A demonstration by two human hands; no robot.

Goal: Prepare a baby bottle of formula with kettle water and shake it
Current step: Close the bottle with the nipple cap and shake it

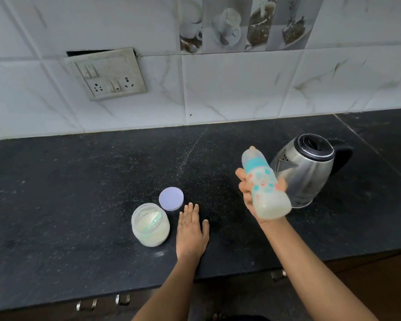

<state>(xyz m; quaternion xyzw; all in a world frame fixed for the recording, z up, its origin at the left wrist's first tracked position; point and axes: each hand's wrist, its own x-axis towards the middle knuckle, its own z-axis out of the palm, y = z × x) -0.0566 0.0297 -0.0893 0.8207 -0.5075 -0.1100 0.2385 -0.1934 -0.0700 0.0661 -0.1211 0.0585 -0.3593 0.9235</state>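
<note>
My right hand [249, 193] grips a baby bottle [265, 184] above the counter, tilted with its teat up and to the left; milky liquid fills its lower part and the bottle looks blurred. A steel kettle [308, 169] with a black lid stands just behind and right of it. My left hand [191, 232] lies flat on the counter, fingers spread, holding nothing. Left of that hand stands an open jar of formula powder [150, 225] with a scoop inside. Its round lid [171, 198] lies flat just behind the jar.
The black stone counter [79, 193] runs to a tiled wall at the back. A switch and socket plate [107, 75] hangs on the wall at upper left. Drawer handles [123, 299] show below the counter's front edge.
</note>
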